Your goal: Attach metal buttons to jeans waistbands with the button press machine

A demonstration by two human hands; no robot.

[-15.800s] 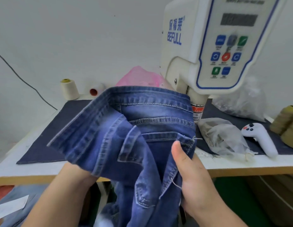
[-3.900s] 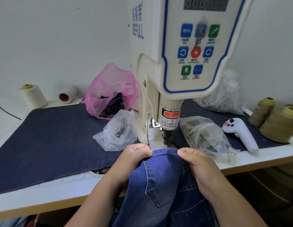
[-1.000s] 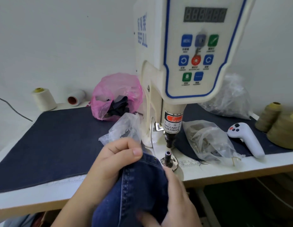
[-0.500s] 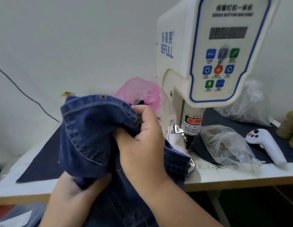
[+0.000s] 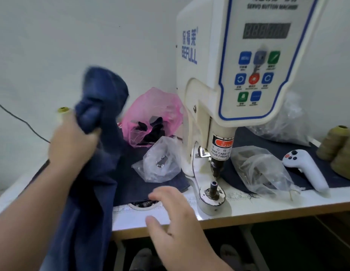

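While the left hand [image 5: 72, 141] lifts the jeans [image 5: 97, 153] up and off to the left of the button press machine [image 5: 228, 85], its grip is closed around a bunched fold of denim near the top, and the rest of the garment hangs down past the front edge of the worktop [image 5: 268, 208]. The right hand [image 5: 176, 218] holds nothing; its grip is open, fingers spread and relaxed above the worktop edge, just left of the machine's lower die post [image 5: 213, 189], which stands bare.

Judging by how it drapes, the denim is soft and floppy but fairly heavy, so a one-handed hold lets most of it sag. It will likely handle best with both hands pinching the stiffer waistband on either side of the button spot. Motion blur hides whether a button is on this pair.

A pink plastic bag [image 5: 152, 114] behind holds dark pieces that look like cloth scraps. A small clear bag [image 5: 160, 163] beside the machine base contains a few small metal parts, probably buttons. Another clear bag [image 5: 262, 169] right of the die holds small brownish pieces too indistinct to name. A larger clear bag [image 5: 283, 122] sits at the back, its contents unclear.
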